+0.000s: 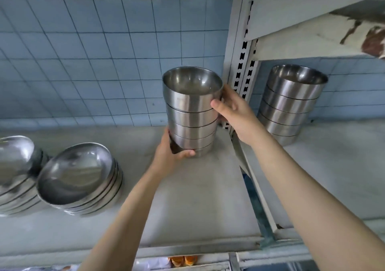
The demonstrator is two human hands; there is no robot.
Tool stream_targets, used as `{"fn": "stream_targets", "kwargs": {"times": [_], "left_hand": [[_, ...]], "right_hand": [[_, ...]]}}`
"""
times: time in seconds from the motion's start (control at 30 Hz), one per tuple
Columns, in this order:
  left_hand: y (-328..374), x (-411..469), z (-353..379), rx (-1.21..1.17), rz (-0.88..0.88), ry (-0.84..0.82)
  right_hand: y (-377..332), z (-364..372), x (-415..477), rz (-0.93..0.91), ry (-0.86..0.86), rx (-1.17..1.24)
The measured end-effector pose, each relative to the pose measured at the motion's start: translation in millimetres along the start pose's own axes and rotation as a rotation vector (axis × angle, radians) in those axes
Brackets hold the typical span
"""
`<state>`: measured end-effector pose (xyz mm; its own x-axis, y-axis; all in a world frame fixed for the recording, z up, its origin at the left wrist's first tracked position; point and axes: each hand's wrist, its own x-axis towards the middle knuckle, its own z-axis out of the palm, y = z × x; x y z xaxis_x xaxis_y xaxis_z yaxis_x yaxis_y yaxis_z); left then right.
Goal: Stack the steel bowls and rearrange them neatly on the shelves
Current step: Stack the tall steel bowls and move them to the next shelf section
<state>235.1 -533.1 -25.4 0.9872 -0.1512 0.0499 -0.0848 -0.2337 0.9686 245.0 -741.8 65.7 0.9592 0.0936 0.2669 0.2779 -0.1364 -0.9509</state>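
A tall stack of several steel bowls (191, 112) stands on the white shelf (187, 197), near its right end. My left hand (168, 156) grips the bottom bowl of this stack from the left, thumb across its front. At the top bowl's right side, my right hand (233, 112) holds the rim with the thumb in front. A second stack of the same bowls (289, 106) stands upright on the neighbouring shelf to the right.
Two stacks of wider, shallow steel bowls, one (81, 179) nearer and one (14, 170) at the frame edge, sit at the shelf's left. A slotted white upright (241, 58) divides the two shelf bays. Blue tiled wall (93, 62) behind. A higher shelf (312, 39) overhangs the right bay.
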Motion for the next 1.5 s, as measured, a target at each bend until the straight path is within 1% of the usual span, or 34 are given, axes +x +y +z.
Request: {"fn": "stream_targets", "kwargs": {"times": [0.2, 0.33, 0.5, 0.57, 0.7, 0.97, 1.03, 1.13, 1.3, 1.5], "left_hand": [[-1, -44, -8, 0.012, -0.029, -0.133], [4, -80, -11, 0.169, -0.015, -0.116], [1, -87, -13, 0.214, 0.004, -0.127], [1, -86, -14, 0.208, -0.008, -0.132], [-1, -87, -12, 0.184, -0.008, -0.149], [-7, -87, -10, 0.182, 0.001, -0.142], [-7, -88, -9, 0.169, 0.003, -0.144], [-7, -90, -8, 0.135, 0.015, -0.152], [-10, -90, -9, 0.134, 0.024, -0.152], [-6, -97, -6, 0.048, 0.037, -0.135]], "right_hand": [[-21, 7, -59, -0.027, 0.065, 0.044], [-30, 9, -91, -0.023, 0.057, 0.049], [-45, 5, -105, 0.019, -0.009, 0.018], [-51, 10, -104, 0.013, -0.012, 0.012], [-55, 12, -101, -0.021, 0.074, -0.029], [-47, 1, -101, -0.01, -0.022, -0.081], [-46, 0, -98, 0.003, -0.035, -0.049], [-40, 3, -98, 0.009, -0.011, 0.056], [-26, 11, -102, 0.138, -0.034, 0.125], [-25, 9, -115, 0.119, -0.001, 0.184]]}}
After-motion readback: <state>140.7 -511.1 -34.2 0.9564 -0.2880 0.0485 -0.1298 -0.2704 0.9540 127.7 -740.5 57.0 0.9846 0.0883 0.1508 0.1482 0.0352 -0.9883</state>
